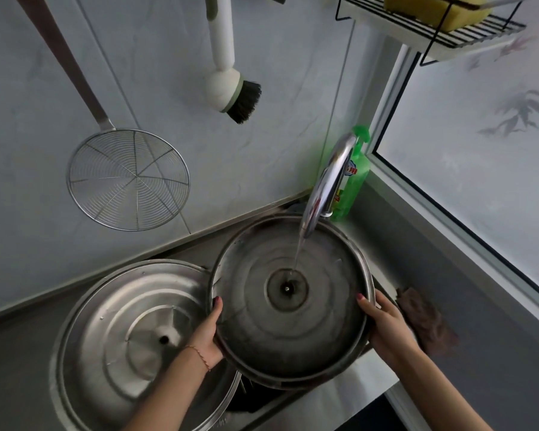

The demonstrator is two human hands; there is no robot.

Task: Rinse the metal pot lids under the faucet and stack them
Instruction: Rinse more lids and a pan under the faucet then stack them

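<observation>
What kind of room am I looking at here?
Most likely a home kitchen, at the sink. A faucet runs water onto a metal pot lid held by both hands, a green dish soap bottle stands behind it, and a wire skimmer and scrub brush hang on the wall.

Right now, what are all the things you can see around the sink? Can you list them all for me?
pot lid under the water: 1, grey metal, inner side up, under the faucet
second pot lid: 1, shiny metal, lying to the left
faucet: 1, chrome, running
soap bottle: 1, green, behind the faucet
wire skimmer: 1, metal, hanging on the wall
dish brush: 1, white with dark bristles, hanging on the wall
sponge: 1, yellow, on the wire shelf
cloth: 1, brown, on the counter at right
left hand: grips the lid's left rim
right hand: grips the lid's right rim
</observation>
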